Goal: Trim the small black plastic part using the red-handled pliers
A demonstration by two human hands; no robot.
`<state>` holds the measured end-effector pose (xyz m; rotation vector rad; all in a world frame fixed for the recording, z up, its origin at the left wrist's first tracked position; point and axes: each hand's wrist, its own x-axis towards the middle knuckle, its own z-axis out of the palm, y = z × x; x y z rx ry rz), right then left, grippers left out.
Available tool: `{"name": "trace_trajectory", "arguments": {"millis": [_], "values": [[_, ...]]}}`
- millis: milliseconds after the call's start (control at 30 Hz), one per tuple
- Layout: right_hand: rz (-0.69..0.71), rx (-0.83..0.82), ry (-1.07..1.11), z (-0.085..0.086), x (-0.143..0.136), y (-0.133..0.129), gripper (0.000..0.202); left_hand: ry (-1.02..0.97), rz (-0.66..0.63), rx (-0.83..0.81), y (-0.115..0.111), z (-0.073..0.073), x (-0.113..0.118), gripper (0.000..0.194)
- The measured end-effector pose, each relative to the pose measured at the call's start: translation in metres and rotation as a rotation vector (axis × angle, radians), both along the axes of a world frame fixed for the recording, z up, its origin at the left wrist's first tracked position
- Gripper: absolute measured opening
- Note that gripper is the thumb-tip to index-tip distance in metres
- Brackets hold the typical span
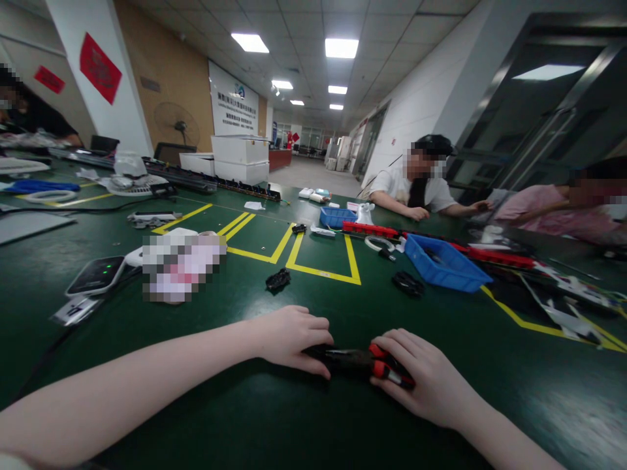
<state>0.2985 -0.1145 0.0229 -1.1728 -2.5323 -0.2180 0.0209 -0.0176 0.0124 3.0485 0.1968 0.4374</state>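
Note:
My right hand (416, 372) is wrapped around the red and black handles of a pair of pliers (355, 360), which lies low over the green table, jaws pointing left. My left hand (296, 343) has its thumb and fingers closed about a dark piece at the jaw end. Whether that piece is the jaws' tip or a separate black item is hard to make out. Beyond my left hand a small black cable bundle (278, 281) lies on the table. Another coiled black cable (407, 284) rests farther right, past my right hand.
A blue bin (443, 264) stands at the right, with a smaller blue tray (337, 217) behind it. Yellow tape (323, 273) marks rectangles on the table. At left lie a blurred-out phone-like item (183, 267) and a black-screened device (95, 275). Two people sit across at right.

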Motion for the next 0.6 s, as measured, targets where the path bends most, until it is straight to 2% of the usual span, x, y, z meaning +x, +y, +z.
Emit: {"name": "trace_trajectory", "arguments": {"millis": [600], "values": [[-0.007, 0.030, 0.004, -0.0019, 0.0029, 0.0000, 0.034, -0.031, 0.012, -0.028, -0.0002, -0.0012, 0.0003, 0.046]]}}
